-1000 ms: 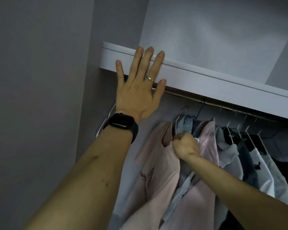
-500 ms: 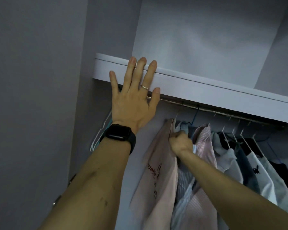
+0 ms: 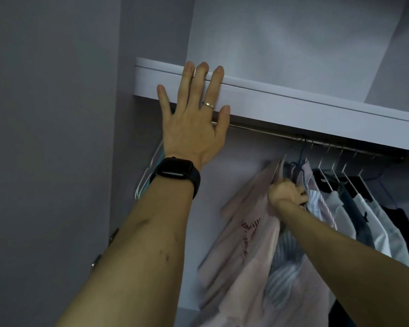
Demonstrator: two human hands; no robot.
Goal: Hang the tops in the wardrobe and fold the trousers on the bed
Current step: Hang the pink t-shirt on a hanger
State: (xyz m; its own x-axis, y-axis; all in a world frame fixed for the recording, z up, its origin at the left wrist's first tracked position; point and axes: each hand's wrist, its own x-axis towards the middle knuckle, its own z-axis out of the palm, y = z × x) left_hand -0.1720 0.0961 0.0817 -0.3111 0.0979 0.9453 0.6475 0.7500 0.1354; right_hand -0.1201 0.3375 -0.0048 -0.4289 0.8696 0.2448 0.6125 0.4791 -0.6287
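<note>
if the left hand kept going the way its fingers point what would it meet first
The left hand lies flat on the shelf front, fingertips at its top lip. Straight on along the fingers the way looks free above it; depth is unclear, so the back panel may come next.

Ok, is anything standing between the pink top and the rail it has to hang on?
Nothing visible does. The right hand grips the pink top at its collar just below the rail, beside the striped shirt. Whether its hook is already on cannot be told.
</note>
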